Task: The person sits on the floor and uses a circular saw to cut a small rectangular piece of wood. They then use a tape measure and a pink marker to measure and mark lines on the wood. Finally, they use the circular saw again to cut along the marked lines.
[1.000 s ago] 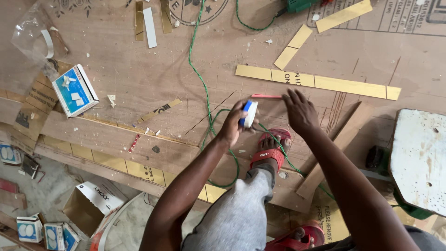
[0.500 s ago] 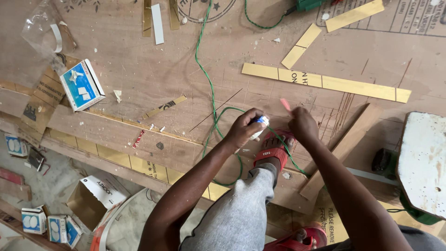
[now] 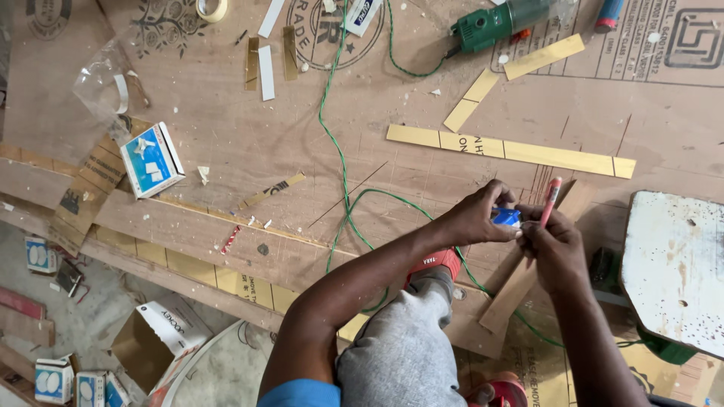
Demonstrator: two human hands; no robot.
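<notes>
My left hand [image 3: 483, 215] grips a small blue and white object [image 3: 506, 217], its kind unclear, over the plywood sheet [image 3: 226, 143]. My right hand [image 3: 554, 245] meets it from the right, fingers pinching the same object, with a red pencil [image 3: 550, 200] sticking up between them. Both hands hover above my knee in grey trousers [image 3: 407, 347] and a red sandal [image 3: 437, 264]. A long yellow strip [image 3: 513, 151] lies just beyond the hands.
A green cable [image 3: 339, 166] runs to a green power tool [image 3: 494, 22] at the top. A blue and white box [image 3: 151, 160] lies left, with more small boxes [image 3: 72, 380] and an open carton [image 3: 158, 339] on the floor. A white stool [image 3: 675, 271] stands right.
The red pencil went from lying on the plywood into my right hand. Both hands drew together around the blue and white object, and the view shifted upward.
</notes>
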